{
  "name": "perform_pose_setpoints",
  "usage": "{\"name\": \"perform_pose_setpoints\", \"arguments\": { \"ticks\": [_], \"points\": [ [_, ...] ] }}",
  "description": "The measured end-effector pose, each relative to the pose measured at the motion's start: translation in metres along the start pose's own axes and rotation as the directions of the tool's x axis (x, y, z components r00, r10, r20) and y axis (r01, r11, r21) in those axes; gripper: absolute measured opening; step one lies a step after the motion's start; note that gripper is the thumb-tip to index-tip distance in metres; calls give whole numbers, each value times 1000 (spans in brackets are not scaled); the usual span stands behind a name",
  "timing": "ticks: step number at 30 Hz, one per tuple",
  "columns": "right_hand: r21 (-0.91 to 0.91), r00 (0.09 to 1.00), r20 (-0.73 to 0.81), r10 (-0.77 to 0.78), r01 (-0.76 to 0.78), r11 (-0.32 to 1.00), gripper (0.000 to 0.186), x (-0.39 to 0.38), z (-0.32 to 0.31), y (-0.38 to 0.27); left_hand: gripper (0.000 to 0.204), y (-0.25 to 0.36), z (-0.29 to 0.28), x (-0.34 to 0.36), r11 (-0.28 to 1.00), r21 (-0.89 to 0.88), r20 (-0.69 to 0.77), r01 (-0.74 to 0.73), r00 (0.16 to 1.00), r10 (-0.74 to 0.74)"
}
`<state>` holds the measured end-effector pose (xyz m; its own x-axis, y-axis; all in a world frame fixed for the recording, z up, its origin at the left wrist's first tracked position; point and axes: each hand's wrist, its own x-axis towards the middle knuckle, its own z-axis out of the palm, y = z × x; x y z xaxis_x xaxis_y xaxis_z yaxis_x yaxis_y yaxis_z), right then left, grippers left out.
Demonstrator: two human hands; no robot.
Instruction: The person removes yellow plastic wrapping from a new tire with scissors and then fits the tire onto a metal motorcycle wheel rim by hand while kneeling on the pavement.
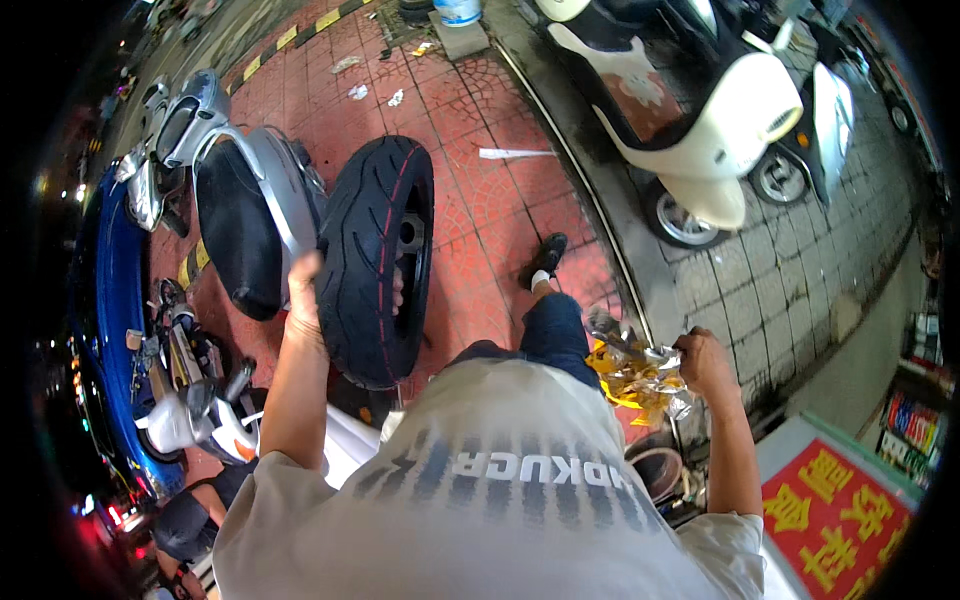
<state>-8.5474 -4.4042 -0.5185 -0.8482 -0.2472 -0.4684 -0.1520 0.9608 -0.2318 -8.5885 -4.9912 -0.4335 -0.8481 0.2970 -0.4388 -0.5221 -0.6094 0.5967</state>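
We see the left hand (pixel 306 292) spread round a black tyre (pixel 362 262) that might slip, held one-handed, while the right hand (pixel 707 362) clenches crumpled wrapping (pixel 640 376).

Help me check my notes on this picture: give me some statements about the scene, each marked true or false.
1. The left hand holds a tyre. True.
2. The right hand is empty. False: the right hand holds crumpled, shiny wrapping.
3. A red line runs along the tyre's tread. True.
4. The cream scooter stands on the person's left. False: the cream scooter is on the right.
5. The visible shoe is on red paving. True.
6. The seat beside the tyre is white. False: that seat is black.
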Motion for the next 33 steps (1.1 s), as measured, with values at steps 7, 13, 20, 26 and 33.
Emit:
{"name": "perform_pose_setpoints", "arguments": {
  "ticks": [7, 13, 20, 26, 33],
  "points": [
    [-43, 938, -189, -291, 288, 957, 15, 284, -119, -62, 91, 75, -31, 108, 965, -213, -185, -155, 976, 116],
    [429, 909, -382, -169, 337, 838, 15, 524, -282, -156, 91, 143, -68, 188, 901, -201, -335, -384, 891, 305],
    [836, 917, -398, -44, 381, 394, 24, 813, -394, -210, 81, 191, -211, 344, 852, -239, -444, -467, 832, 332],
    [957, 947, -291, 140, 287, 46, 20, 1029, -492, -293, 71, 243, -299, 430, 818, -346, -612, -460, 771, 175],
    [929, 920, -366, 136, 354, 106, 21, 1251, -595, -347, 69, 355, -287, 508, 750, -432, -560, -501, 801, 212]
  ]
}}
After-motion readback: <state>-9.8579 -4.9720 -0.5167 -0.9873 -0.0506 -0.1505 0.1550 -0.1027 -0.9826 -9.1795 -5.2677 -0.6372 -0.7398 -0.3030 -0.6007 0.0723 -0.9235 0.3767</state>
